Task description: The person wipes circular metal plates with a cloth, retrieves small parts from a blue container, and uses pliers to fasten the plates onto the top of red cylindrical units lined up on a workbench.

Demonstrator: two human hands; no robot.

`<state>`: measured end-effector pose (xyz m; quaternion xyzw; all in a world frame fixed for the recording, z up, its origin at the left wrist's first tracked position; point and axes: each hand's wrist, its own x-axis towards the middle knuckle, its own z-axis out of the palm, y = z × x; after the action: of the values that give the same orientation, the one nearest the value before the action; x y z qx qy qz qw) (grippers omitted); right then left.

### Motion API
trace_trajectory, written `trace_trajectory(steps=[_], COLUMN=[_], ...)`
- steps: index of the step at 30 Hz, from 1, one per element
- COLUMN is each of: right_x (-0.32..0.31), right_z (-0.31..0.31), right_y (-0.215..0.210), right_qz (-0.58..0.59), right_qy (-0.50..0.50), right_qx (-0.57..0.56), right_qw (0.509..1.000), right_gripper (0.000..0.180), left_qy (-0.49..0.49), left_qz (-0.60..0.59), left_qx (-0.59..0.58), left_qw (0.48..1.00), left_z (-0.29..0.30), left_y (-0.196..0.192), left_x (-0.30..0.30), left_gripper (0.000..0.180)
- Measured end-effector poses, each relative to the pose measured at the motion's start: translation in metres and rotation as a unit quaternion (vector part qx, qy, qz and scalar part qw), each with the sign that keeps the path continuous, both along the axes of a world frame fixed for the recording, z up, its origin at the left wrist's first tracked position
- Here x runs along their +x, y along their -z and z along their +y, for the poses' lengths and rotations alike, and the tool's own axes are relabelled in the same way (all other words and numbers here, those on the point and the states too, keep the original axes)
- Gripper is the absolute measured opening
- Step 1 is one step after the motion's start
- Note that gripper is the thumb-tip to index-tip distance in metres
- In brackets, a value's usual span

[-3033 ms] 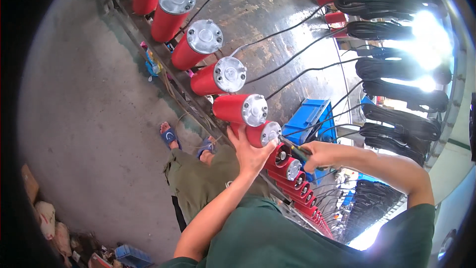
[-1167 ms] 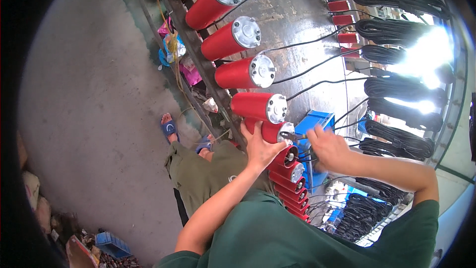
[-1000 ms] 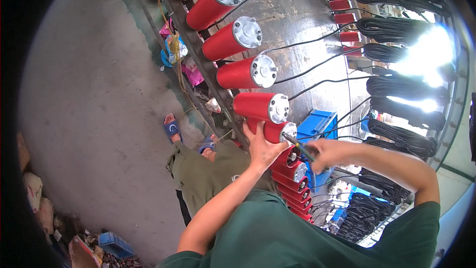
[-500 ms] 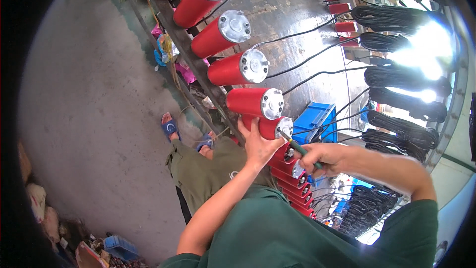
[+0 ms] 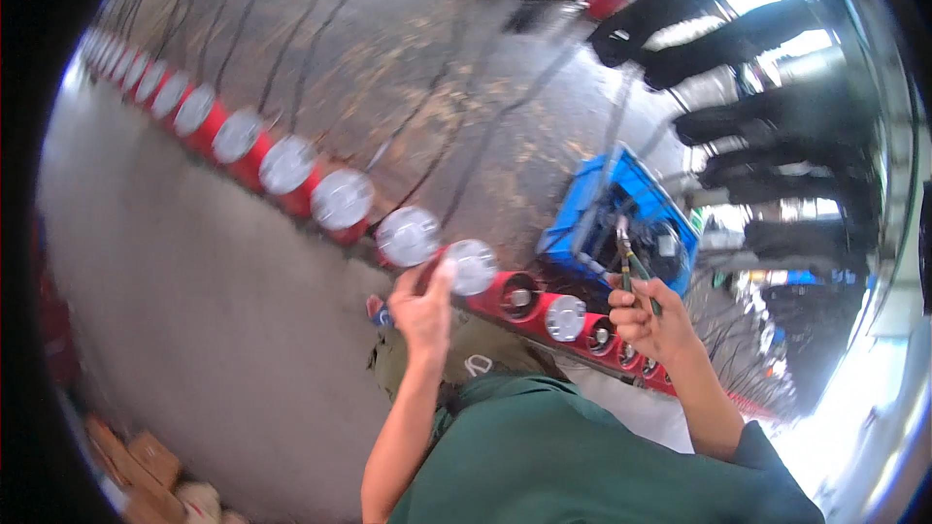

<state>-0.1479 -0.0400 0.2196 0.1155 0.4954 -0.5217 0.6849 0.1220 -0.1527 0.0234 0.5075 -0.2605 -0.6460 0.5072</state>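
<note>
My left hand (image 5: 424, 318) is closed on a red cylinder that has a round silver end cap (image 5: 473, 268), with its fingers beside the cap's edge. Most of that cylinder's body is hidden behind the hand. My right hand (image 5: 649, 318) grips a pair of pliers (image 5: 627, 260) with green handles. The metal jaws point up and away, over a blue crate (image 5: 573, 196), and touch no cylinder. Right of the held cylinder lies an open-ended red cylinder (image 5: 512, 297) with a metal part showing inside. Motion blur softens much of the picture.
More red cylinders, many with silver caps (image 5: 286, 165), form a long row along the edge of the dark worktable (image 5: 408, 68). Black cables run across the tabletop. Bundled black cables (image 5: 748, 114) hang at the right. Cardboard boxes (image 5: 146, 466) sit on the floor at lower left.
The view has swung, so the row now slants from upper left to lower right. My right hand has drawn the pliers off the cylinder's cap and raised them. My left hand stays at a cylinder.
</note>
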Motion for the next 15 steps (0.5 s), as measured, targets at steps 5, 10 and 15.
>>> trace_trajectory(steps=[5, 10, 15], right_x=[-0.128, -0.216, -0.22], right_z=[0.087, 0.107, 0.081], right_y=[0.062, 0.127, 0.187], right_qz=[0.182, 0.405, 0.704], right_qy=[0.19, -0.014, 0.014], right_qx=[0.018, -0.026, 0.166], right_qw=[0.965, 0.914, 0.691], right_gripper=[0.021, 0.055, 0.086], left_qy=[-0.036, 0.193, 0.438], left_qz=[-0.348, -0.364, -0.328], left_qx=[-0.132, -0.484, -0.509], left_qw=[0.927, 0.772, 0.664], left_z=[0.009, 0.051, 0.04], left_y=[-0.051, -0.099, -0.054], left_x=[-0.023, -0.17, -0.371], left_gripper=[0.018, 0.019, 0.016])
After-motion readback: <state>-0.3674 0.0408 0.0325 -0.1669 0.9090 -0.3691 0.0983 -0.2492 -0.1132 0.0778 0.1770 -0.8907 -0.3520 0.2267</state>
